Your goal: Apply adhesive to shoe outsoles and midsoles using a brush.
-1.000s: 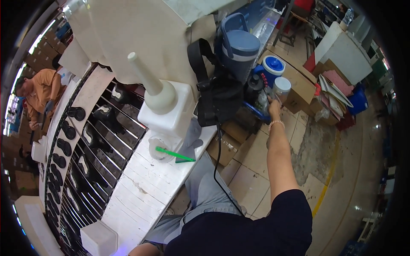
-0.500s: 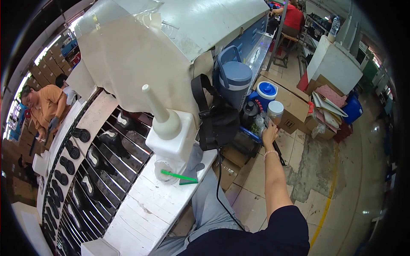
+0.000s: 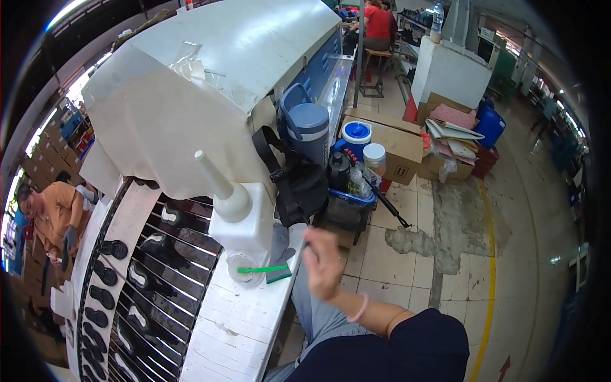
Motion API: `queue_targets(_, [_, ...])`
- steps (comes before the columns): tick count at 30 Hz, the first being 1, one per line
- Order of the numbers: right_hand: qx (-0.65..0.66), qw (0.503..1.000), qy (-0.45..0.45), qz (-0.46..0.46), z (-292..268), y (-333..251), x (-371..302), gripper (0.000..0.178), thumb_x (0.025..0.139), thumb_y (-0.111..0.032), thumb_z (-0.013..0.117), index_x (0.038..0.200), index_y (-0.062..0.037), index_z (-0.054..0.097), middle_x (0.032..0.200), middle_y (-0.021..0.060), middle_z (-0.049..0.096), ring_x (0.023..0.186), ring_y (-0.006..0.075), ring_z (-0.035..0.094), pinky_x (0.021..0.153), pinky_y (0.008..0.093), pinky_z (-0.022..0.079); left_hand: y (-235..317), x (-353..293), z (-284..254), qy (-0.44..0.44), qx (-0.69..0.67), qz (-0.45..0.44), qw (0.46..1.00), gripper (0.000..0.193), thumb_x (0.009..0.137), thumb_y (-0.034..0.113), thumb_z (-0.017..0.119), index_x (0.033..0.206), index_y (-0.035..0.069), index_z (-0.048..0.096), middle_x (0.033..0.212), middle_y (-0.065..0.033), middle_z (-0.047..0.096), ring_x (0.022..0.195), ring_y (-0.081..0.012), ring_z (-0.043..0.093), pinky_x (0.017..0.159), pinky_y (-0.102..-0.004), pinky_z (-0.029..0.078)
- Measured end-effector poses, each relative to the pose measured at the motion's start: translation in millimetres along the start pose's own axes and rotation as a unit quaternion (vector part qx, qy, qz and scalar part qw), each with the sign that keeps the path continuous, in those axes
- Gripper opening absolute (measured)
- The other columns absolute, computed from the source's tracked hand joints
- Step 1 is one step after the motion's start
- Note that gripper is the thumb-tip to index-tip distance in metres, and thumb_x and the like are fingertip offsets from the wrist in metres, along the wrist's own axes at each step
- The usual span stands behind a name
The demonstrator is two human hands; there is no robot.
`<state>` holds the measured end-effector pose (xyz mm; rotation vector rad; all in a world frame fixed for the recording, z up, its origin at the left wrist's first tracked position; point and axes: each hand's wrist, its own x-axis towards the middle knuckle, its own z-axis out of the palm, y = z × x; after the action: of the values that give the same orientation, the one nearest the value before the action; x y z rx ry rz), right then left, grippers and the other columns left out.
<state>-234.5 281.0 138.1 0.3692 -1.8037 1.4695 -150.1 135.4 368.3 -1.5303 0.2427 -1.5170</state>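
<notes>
Withdrawn from the jar [image 3: 375, 163], the right grip [image 3: 318, 258] hangs near the surface [image 3: 232, 312], half-curled, contents too blurred to tell; symbols [image 3: 401, 171] mark the box [image 3: 389, 145].

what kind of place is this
Most likely a shoe factory floor: dark soles stand in a line at left, what look like black shoe uppers lie beside them, and many cartons are stacked in the background.
</notes>
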Motion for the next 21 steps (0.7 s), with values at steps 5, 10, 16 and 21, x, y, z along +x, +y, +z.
queue_targets(5, [0.172, 0.962, -0.211, -0.012, 48, -56, -61, 0.039, 0.083, 0.008, 0.057, 0.121, 0.0006, 0.061, 0.118, 0.0137, 0.057, 0.105, 0.0271, 0.055, 0.091, 0.0346, 0.044, 41, 19, 18, -0.064, -0.018, -0.086, 0.994, 0.023, 0.097, 0.028, 0.045, 0.098, 0.009, 0.058, 0.086, -0.0002, 0.062, 0.077, -0.0168, 0.059, 0.063, -0.0320, 0.043])
queue_targets(10, [0.218, 0.897, -0.383, 0.033, 84, -64, -108, 0.045, 0.082, 0.007, 0.059, 0.125, -0.0042, 0.061, 0.115, 0.0116, 0.057, 0.105, 0.0268, 0.052, 0.093, 0.0348, 0.042, 93, 36, 46, -0.160, 0.062, -0.181, 0.968, 0.027, 0.098, 0.028, 0.042, 0.098, 0.008, 0.059, 0.086, -0.0026, 0.063, 0.078, -0.0181, 0.060, 0.062, -0.0336, 0.044])
queue_targets(16, [0.179, 0.852, -0.491, -0.023, 112, -49, -165, 0.048, 0.080, 0.005, 0.058, 0.126, -0.0077, 0.061, 0.112, 0.0115, 0.058, 0.103, 0.0289, 0.052, 0.089, 0.0379, 0.040, 133, 61, 121, -0.298, 0.330, -0.142, 0.884, 0.029, 0.098, 0.031, 0.042, 0.102, 0.007, 0.059, 0.091, -0.0044, 0.063, 0.083, -0.0190, 0.060, 0.066, -0.0345, 0.044])
queue_targets(21, [0.164, 0.826, -0.538, -0.045, 115, -35, -201, 0.049, 0.079, 0.005, 0.057, 0.127, -0.0080, 0.060, 0.110, 0.0111, 0.058, 0.100, 0.0283, 0.053, 0.088, 0.0382, 0.039, 141, 64, 145, -0.452, 0.569, 0.014, 0.686, 0.032, 0.098, 0.034, 0.043, 0.108, 0.007, 0.057, 0.099, -0.0058, 0.062, 0.092, -0.0197, 0.059, 0.073, -0.0352, 0.043])
